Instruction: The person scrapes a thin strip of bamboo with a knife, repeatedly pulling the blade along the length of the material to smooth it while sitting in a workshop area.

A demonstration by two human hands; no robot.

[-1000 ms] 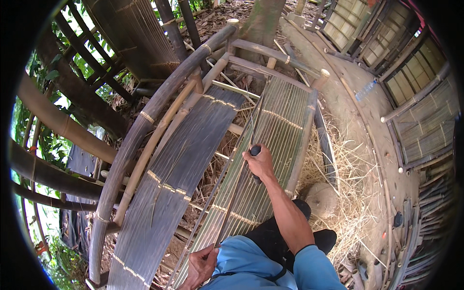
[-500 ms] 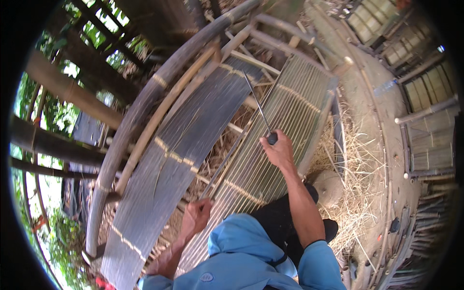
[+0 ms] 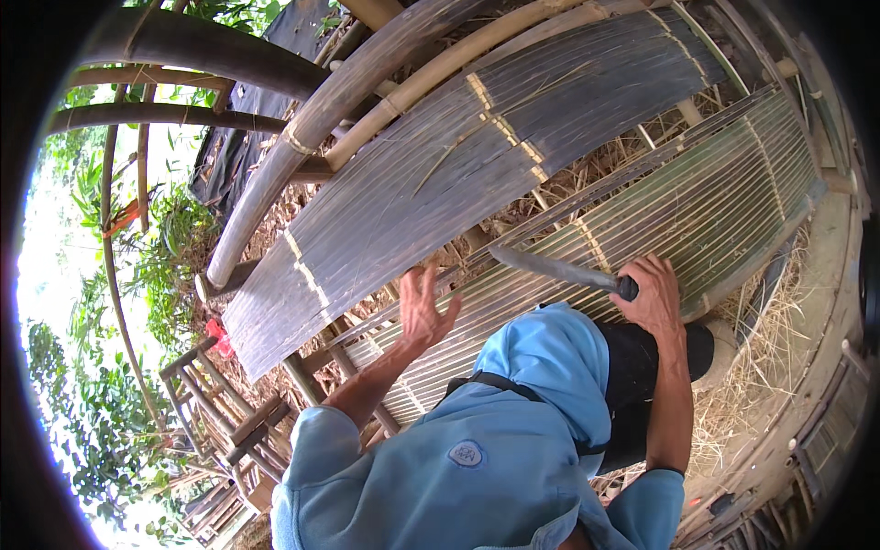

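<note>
My right hand (image 3: 653, 295) is closed round the dark handle of a machete (image 3: 559, 269); its long grey blade points left above the slats. Below it lies a greenish panel of thin bamboo strips (image 3: 687, 215), bound across with pale ties. My left hand (image 3: 424, 310) has its fingers spread and nothing in it. It is over the gap between that panel and a second, grey panel of strips (image 3: 394, 206); whether it touches either cannot be made out.
Thick bamboo poles (image 3: 266, 183) frame the far left side of the panels. A wooden rack (image 3: 229, 422) stands at lower left, near a red object (image 3: 220, 339). Dry straw (image 3: 742, 385) covers ground at the right, and green plants (image 3: 101, 394) grow at the left edge.
My view has turned toward the left. My left hand has gone from curled to spread fingers, and the machete has swung from pointing away to pointing left.
</note>
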